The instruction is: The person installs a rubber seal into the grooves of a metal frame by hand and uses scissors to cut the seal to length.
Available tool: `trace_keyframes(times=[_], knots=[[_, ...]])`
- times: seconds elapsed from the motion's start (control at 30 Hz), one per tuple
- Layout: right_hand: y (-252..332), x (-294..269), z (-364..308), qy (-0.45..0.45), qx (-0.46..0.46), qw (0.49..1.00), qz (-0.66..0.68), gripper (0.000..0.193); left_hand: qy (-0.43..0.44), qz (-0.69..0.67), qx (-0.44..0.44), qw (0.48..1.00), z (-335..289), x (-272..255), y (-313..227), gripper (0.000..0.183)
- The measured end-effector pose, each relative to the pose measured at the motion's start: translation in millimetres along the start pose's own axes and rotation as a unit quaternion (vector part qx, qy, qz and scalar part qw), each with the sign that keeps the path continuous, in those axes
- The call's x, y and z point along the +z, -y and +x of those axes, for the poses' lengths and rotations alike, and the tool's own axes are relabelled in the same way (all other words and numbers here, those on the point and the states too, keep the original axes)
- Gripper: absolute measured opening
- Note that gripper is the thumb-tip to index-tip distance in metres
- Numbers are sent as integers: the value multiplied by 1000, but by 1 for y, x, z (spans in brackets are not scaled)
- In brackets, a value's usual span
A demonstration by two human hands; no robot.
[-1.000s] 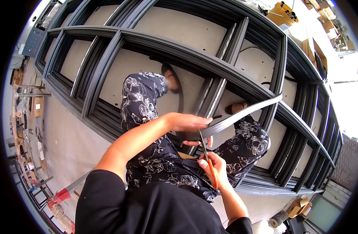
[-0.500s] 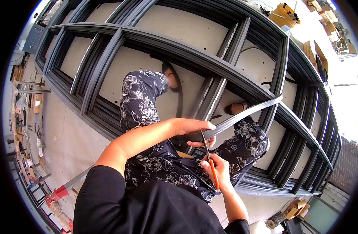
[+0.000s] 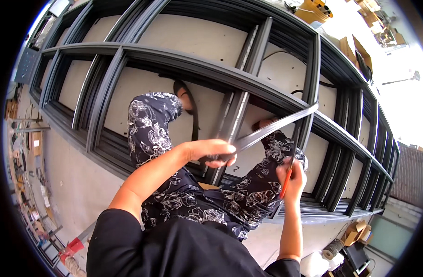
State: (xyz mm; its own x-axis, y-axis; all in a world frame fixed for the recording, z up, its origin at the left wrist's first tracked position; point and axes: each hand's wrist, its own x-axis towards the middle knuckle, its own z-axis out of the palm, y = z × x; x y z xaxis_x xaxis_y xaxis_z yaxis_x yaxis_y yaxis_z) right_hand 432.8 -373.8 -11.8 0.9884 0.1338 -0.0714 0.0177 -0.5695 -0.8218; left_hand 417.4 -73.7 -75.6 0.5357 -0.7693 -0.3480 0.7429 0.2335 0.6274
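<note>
My left hand point(image 3: 216, 151) is closed around a long, dark, flexible rubber strip point(image 3: 276, 125). From there the strip runs up to the right, across the metal frames, and another length hangs from the hand toward my left foot. To the right, over my knee, my right hand point(image 3: 294, 179) grips a pair of scissors point(image 3: 285, 185) with orange handles. The dark blades point upward, apart from the strip in my left hand; motion blurs them. Stacked dark grey window frames point(image 3: 109, 92) lie around my legs, and my feet stand within their openings.
A yellow bucket point(image 3: 308, 13) with tube-like items and an open cardboard box point(image 3: 347, 46) stand beyond the frames. At lower right are another carton point(image 3: 355, 232) and a grey roll point(image 3: 332, 249). Shelving with many items point(image 3: 36, 152) lines the left side.
My right hand has carried the scissors rightward, away from the strip, where the blades were against it beside my left hand. My left hand still holds the strip. The whole view has shifted slightly.
</note>
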Motion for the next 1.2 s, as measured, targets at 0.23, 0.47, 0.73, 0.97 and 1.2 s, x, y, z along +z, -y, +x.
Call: trace_keyframes(times=[0.23,0.47,0.73,0.97,1.2], knots=[[9,21,120,118,-155,970,-146,52,7,245,-22,969,0,64,-32,40],[-57,-16,151,210,-54,954,-209,51,-102,118,33,987,-96,56,-94,48],[-51,-32,126,295,-25,941,-165,55,-251,128,204,938,-98,-32,-88,40],[-36,-59,122,294,32,945,-143,55,-116,-183,286,933,-32,-72,-85,42],[-6,-86,115,339,112,933,41,52,-13,-304,389,870,31,-93,-93,65]])
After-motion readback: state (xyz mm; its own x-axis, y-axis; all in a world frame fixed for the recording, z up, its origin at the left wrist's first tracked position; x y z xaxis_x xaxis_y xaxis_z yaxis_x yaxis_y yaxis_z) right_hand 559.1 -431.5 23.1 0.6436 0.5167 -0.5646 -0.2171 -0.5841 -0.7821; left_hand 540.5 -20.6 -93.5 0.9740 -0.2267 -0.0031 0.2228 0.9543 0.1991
